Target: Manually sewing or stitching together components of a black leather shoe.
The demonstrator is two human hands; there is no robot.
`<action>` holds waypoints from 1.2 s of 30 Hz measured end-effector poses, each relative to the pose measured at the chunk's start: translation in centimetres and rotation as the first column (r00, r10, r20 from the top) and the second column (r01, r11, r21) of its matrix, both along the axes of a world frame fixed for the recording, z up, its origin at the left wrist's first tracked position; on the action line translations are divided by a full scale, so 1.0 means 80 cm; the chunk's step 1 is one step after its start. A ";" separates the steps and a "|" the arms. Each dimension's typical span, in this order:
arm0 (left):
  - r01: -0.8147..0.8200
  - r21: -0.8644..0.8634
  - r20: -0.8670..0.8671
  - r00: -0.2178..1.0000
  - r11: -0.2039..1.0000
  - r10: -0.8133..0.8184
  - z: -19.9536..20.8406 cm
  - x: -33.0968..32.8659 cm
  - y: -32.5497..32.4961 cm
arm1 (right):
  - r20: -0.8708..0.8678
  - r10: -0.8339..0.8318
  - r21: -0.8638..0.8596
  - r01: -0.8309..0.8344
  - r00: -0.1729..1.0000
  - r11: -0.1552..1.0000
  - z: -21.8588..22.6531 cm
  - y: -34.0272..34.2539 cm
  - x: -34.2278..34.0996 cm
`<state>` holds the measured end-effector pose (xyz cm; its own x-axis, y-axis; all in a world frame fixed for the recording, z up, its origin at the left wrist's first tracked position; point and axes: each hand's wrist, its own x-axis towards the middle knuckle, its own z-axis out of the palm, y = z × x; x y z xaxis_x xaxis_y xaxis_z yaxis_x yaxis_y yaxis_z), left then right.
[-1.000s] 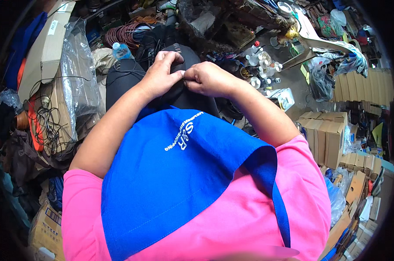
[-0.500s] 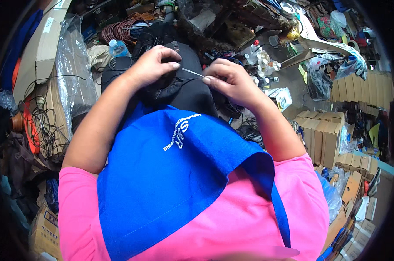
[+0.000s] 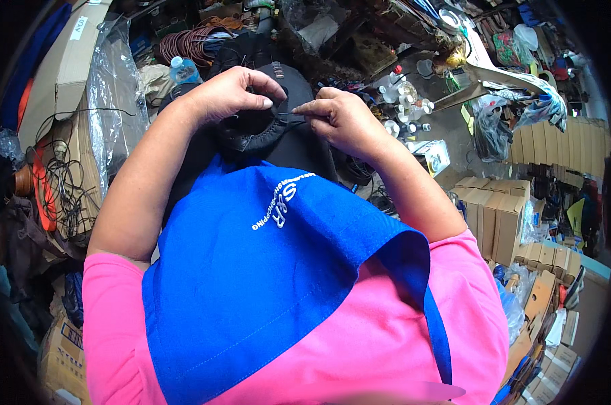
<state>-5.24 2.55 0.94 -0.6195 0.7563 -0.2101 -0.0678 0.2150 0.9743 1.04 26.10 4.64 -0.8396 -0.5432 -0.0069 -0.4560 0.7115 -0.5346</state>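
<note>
Past the blue apron (image 3: 251, 290), on the dark-clad lap (image 3: 307, 158), black shoe-like item (image 3: 251, 140), liable to slip with any shift beneath; hands apart, left hand (image 3: 232, 93) at its opening, right hand (image 3: 344, 125) seemingly pinching a thin needle-like piece (image 3: 286, 113), liable to prick through misaim; hidden or unclear: item's underside, left hand's grasp, piece's tip

The shirt (image 3: 393, 344) is bright pink, with short sleeves (image 3: 111, 283); the apron (image 3: 265, 283) is royal blue, bearing white lettering (image 3: 280, 206) and a thin line of pale stitching (image 3: 246, 338), its right-hand edge curling outward; the legwear (image 3: 313, 158) is dark; the left hand (image 3: 234, 93) and right hand (image 3: 342, 123) are bare.
</note>
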 end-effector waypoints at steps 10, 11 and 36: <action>0.098 -0.148 -0.093 0.989 0.984 -0.113 0.019 0.002 -0.003 | -0.027 -0.006 0.075 0.008 1.000 0.997 0.010 -0.008 0.006; 0.099 -0.148 -0.093 0.989 0.984 -0.113 0.018 0.001 -0.003 | -0.006 -0.006 0.064 0.006 1.000 0.998 0.008 -0.008 0.006; 0.041 -0.049 -0.122 0.991 0.998 -0.047 -0.011 -0.006 0.008 | 0.509 0.158 -0.417 0.083 0.846 0.905 -0.065 0.024 -0.037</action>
